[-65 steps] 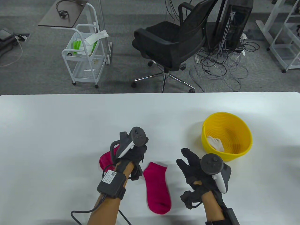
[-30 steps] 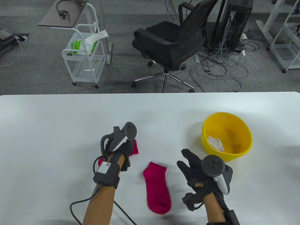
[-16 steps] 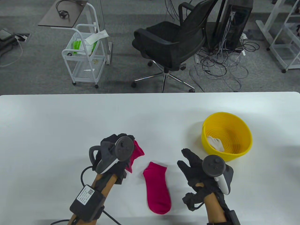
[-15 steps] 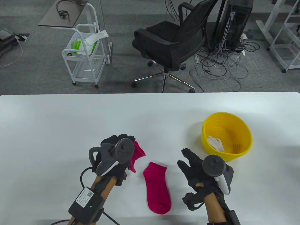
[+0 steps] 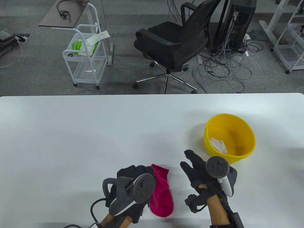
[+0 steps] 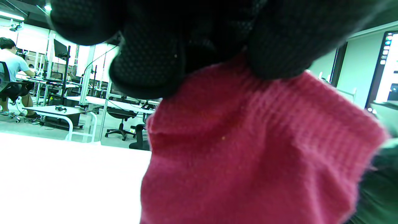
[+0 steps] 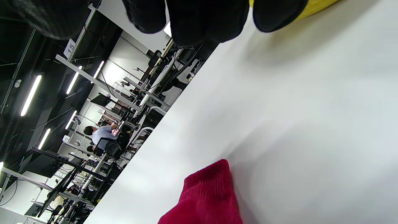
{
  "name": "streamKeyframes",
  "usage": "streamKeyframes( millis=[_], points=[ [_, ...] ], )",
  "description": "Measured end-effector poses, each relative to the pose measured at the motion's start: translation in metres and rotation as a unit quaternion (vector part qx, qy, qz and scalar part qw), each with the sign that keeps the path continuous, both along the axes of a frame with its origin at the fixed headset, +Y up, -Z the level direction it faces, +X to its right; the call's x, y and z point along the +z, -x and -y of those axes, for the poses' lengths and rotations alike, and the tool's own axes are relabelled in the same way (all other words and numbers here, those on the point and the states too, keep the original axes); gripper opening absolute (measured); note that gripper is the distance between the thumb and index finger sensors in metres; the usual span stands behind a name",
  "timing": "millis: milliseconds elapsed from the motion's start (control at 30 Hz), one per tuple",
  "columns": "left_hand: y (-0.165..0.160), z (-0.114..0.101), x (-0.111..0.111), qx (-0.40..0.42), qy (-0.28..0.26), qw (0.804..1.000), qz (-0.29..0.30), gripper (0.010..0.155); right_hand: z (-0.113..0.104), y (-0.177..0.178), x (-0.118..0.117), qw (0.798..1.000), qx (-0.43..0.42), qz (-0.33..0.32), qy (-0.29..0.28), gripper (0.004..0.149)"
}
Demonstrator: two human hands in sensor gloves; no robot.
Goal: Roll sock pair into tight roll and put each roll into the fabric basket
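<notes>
One pink sock [image 5: 166, 204] lies flat near the table's front edge. My left hand [image 5: 142, 172] pinches a second pink sock [image 5: 158, 187] and holds it over the flat one, so the two overlap. In the left wrist view the gloved fingers [image 6: 149, 59] clamp the top of that held sock [image 6: 255, 146], which hangs below them. My right hand [image 5: 190, 163] hovers just right of the socks with fingers spread, holding nothing. Beyond it stands the yellow basket [image 5: 247, 142] with a white sock roll [image 5: 219, 145] inside. The right wrist view shows a sock end [image 7: 208, 196] and the basket's wall [image 7: 320, 6].
The white table [image 5: 71, 133] stretches wide to the left and behind the hands. A cable from my left wrist trails off the front edge [image 5: 93, 213]. Past the far edge are an office chair [image 5: 175, 45], a white cart [image 5: 85, 59] and tangled floor cables [image 5: 223, 68].
My left hand lifted the second pink sock from the left and carried it right and toward the front, onto the flat sock. The right hand stayed still.
</notes>
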State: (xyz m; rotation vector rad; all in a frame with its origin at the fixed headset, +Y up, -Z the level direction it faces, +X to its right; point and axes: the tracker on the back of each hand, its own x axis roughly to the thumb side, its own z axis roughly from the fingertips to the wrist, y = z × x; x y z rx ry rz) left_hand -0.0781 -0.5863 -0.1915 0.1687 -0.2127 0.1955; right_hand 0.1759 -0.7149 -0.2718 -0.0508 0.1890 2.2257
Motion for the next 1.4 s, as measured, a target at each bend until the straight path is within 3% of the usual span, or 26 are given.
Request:
streamKeyframes(
  millis=[200,400,833,1067,1200,1400],
  points=[
    [-0.018,0.009,0.011,-0.024,0.048,0.998,-0.011,0.043,0.002,-0.001,-0.002,1.000,-0.002,0.002,0.009,0.075],
    [-0.019,0.022,-0.003,-0.018,0.078,0.996,-0.037,0.043,0.001,0.000,-0.002,1.000,-0.002,0.001,0.010,0.075],
    [-0.018,0.090,-0.093,-0.014,0.191,0.976,-0.101,0.044,0.000,0.001,-0.003,1.000,-0.001,-0.001,0.016,0.075],
    [-0.021,0.116,-0.121,-0.032,0.232,0.964,-0.126,0.044,0.000,0.002,-0.003,1.000,-0.001,-0.003,0.019,0.075],
    [-0.021,0.124,-0.128,-0.054,0.214,0.965,-0.140,0.048,0.000,0.003,-0.003,1.000,0.002,-0.007,0.019,0.074],
    [-0.008,0.118,-0.124,-0.044,0.177,0.973,-0.143,0.056,0.000,0.005,-0.003,1.000,0.004,-0.012,0.015,0.075]
  ],
)
